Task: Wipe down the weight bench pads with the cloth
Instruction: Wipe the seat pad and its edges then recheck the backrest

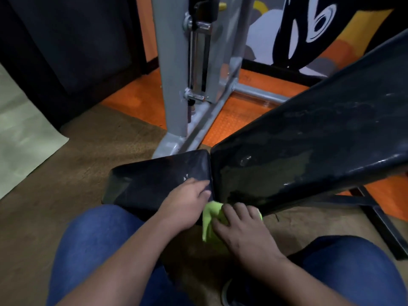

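Observation:
The black seat pad [154,180] lies low in the middle of the view, and the long black back pad [320,133] slopes up from it to the right with wet streaks on it. My left hand [187,206] rests on the seat pad's near right corner, fingers curled at the gap between the pads. My right hand [242,230] presses a lime-green cloth [212,217] against the lower end of the back pad. Most of the cloth is hidden under that hand.
A grey steel machine frame [174,85] with a chrome rod stands just behind the seat pad. The bench's black base bar [384,221] runs along the floor at right. My knees in blue jeans [95,239] flank the hands. Orange mats and brown carpet cover the floor.

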